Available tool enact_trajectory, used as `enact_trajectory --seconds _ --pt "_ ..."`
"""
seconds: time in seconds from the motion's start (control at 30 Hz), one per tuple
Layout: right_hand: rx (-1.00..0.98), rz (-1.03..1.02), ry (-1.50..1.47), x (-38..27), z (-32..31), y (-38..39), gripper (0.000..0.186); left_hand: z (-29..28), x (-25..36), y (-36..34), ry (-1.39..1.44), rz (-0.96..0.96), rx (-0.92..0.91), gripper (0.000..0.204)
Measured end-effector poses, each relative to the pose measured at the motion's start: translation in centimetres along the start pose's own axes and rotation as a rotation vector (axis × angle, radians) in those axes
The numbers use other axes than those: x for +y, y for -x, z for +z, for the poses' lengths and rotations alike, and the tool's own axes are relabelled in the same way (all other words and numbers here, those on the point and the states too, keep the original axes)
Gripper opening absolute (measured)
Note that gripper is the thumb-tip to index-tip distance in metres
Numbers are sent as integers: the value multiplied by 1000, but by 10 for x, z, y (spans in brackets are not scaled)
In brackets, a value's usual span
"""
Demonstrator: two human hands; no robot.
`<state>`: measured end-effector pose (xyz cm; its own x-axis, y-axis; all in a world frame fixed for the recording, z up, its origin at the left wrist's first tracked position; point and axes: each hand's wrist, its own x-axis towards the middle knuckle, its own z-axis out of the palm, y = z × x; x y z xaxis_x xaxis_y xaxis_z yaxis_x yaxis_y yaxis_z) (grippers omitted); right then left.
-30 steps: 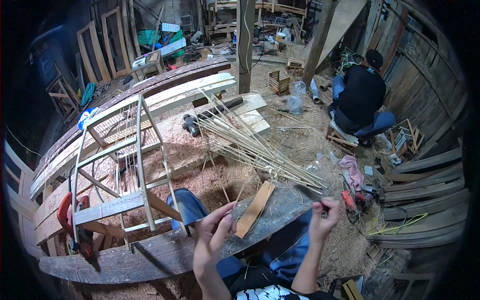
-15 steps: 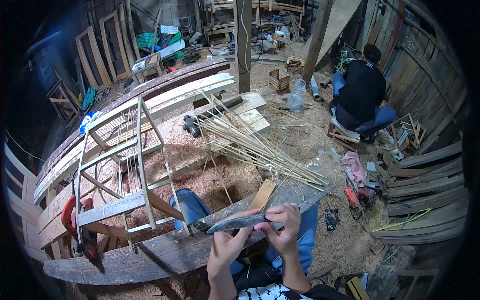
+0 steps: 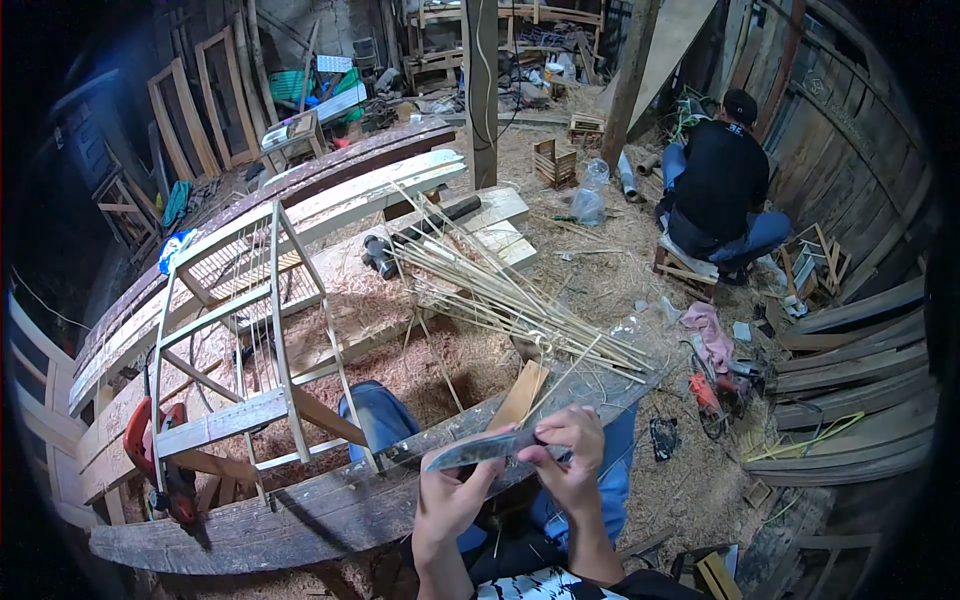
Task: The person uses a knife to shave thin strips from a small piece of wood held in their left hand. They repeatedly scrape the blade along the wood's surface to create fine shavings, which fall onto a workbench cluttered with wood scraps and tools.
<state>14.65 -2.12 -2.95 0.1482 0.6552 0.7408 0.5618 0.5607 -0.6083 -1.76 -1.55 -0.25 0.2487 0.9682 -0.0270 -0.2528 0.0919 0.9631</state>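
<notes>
A knife [image 3: 478, 450] lies across the front of my hands, its broad grey blade pointing left. My right hand [image 3: 570, 455] is closed round its handle, thumb toward the blade. Just below the blade, my left hand [image 3: 450, 500] is closed with its thumb up against the knife; what its fingers hold is hidden. A thin pale strip [image 3: 572, 372] slants up and right from behind the knife; I cannot tell whether a hand grips it. Beyond, a bundle of thin bamboo strips [image 3: 520, 310] lies across the bench end, and a flat wood piece [image 3: 522, 393] sits right behind my hands.
A slatted wooden frame [image 3: 280, 330] stands on the left, near a red power tool [image 3: 160, 455]. A dark plank [image 3: 270, 525] runs in front of me. A black-handled hammer-like tool [image 3: 380, 255] lies on the boards. At the far right a person [image 3: 718, 190] sits, back turned.
The knife blade has tilted and shifted slightly to the right between my hands. Both hands stay in nearly the same place. The thin strip behind the knife now shows more clearly.
</notes>
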Motion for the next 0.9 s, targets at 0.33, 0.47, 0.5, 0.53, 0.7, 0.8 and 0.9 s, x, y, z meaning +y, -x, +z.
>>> enact_trajectory --seconds 0.33,0.47,0.5,0.53,0.7,0.8,0.9 --pt "11 -70 93 6 -9 1 40 2 -1 -2 -48 40 -96 33" --pt "21 -93 145 10 -13 1 42 0 -1 0 11 -10 -98 31" --pt "30 -100 155 11 -12 2 42 -3 -3 0 18 -28 -114 30" --pt "36 -109 166 12 -12 2 42 -4 -4 0 28 -45 -129 30" --pt "39 -123 256 22 -16 4 42 -4 -6 -4 35 -17 -114 29" --pt "125 -38 276 36 -21 9 38 -7 6 -8 -25 -45 -101 27" --pt "378 230 279 79 -56 26 33 -31 25 1 -144 -75 -28 24"
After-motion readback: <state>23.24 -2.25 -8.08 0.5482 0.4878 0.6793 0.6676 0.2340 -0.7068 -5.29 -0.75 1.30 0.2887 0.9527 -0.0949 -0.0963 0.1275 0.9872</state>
